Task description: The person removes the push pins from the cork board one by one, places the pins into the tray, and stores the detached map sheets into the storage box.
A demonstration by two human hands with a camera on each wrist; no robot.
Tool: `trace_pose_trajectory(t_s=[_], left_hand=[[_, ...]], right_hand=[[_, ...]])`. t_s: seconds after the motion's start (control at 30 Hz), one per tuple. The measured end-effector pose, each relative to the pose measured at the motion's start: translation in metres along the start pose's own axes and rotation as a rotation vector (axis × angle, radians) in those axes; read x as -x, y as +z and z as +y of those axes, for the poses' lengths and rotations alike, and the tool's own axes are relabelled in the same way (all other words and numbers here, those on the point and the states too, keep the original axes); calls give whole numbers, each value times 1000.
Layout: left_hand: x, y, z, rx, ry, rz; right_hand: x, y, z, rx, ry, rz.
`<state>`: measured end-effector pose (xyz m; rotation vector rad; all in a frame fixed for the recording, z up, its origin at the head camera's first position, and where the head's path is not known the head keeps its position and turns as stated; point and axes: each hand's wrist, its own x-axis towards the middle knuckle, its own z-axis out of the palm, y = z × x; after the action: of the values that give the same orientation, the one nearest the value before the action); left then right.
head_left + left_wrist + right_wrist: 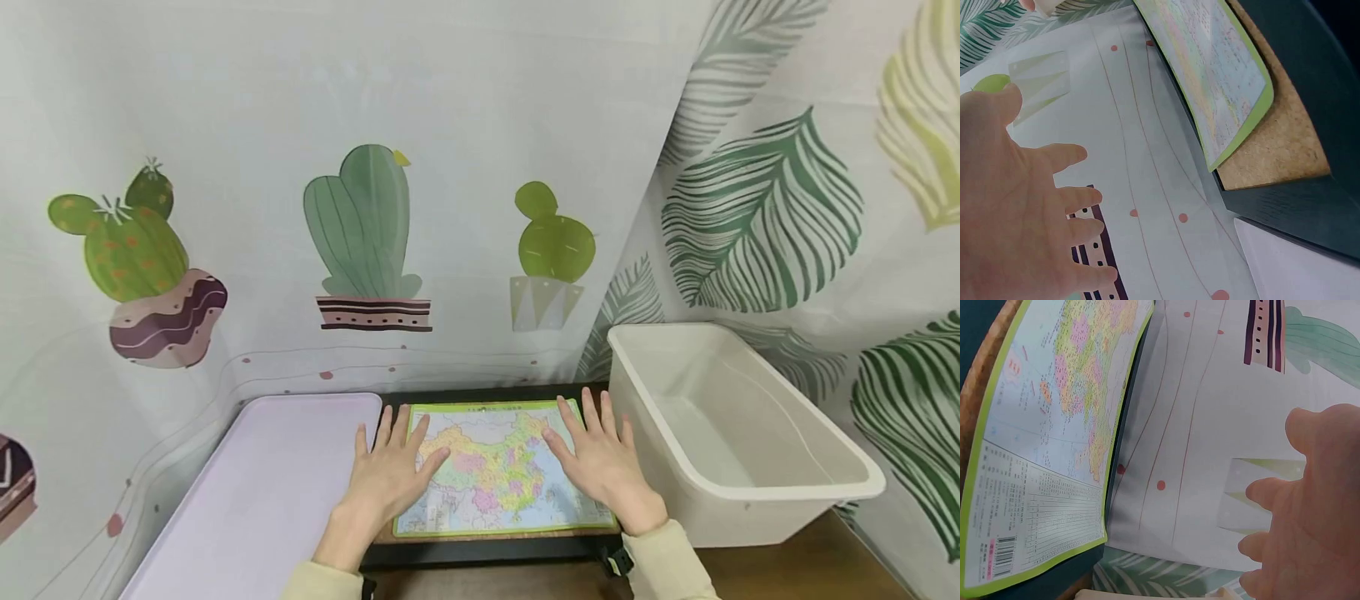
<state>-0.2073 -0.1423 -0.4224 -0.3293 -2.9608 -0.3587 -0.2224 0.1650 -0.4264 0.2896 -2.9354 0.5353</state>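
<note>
A map sheet with a green border lies on a cork surface inside a dark frame. My left hand is over the map's left side in the head view, fingers spread and straight. Over the right side my right hand is held the same way, its fingers pointing away from me. Both wrist views show the hands raised above the map, holding nothing. A table of small print and a barcode fill one corner of the sheet in the right wrist view.
A pale lilac tray sits left of the frame. On the right stands a deep white plastic bin, close by the right hand. Behind everything hangs a white curtain printed with cacti and leaves. Brown tabletop shows at the front.
</note>
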Motion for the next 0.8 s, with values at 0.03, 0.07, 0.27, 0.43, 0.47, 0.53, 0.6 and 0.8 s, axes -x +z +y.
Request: trace_pose_trajectory(t_s=[0.03, 0.07, 0.27, 0.43, 0.47, 0.53, 0.6, 0.8], left_hand=[[0, 0, 0, 0, 2, 5], [0, 0, 0, -1, 3, 11], [3, 0, -1, 8, 9, 26], [3, 0, -2, 3, -2, 10], [3, 0, -2, -2, -4, 5], [2, 1, -2, -1, -6, 0], [1, 0, -2, 3, -6, -2], [-1, 1, 2, 9, -8, -23]], right_hand=[[0, 0, 0, 2, -1, 4], [0, 0, 0, 4, -1, 8], [2, 0, -2, -2, 2, 7], [4, -2, -3, -12, 6, -17], [4, -2, -3, -10, 7, -21], [5, -2, -2, -14, 6, -23], [6, -2, 0, -11, 2, -32], [11, 0, 6, -6, -5, -42]])
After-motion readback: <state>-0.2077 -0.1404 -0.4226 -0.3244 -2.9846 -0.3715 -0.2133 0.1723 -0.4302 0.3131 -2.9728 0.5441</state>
